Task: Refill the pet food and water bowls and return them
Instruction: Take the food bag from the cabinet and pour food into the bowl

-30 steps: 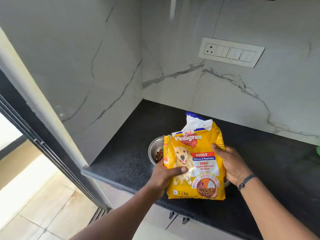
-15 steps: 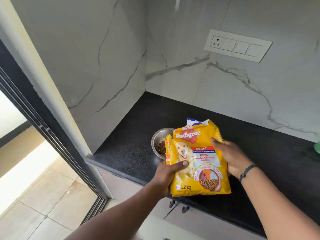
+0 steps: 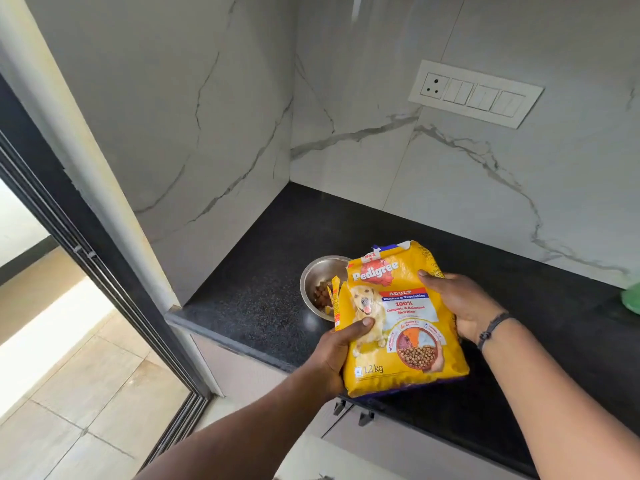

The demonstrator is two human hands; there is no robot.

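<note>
Both hands gripped the yellow food bag (image 3: pixel 398 317).
Left hand (image 3: pixel 341 351) and right hand (image 3: pixel 460 306) clasped its sides — steel bowl (image 3: pixel 320 278) holding kibble sat behind it.

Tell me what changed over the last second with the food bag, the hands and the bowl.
The food bag tipped further toward the steel bowl, its top lowering. Left hand and right hand keep their grip on its sides. The bowl stays on the black counter, holding kibble.

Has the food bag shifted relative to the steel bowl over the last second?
Yes. The food bag has come down and toward the person: more of the steel bowl rim shows beside its top, and its folded top sits lower.
</note>
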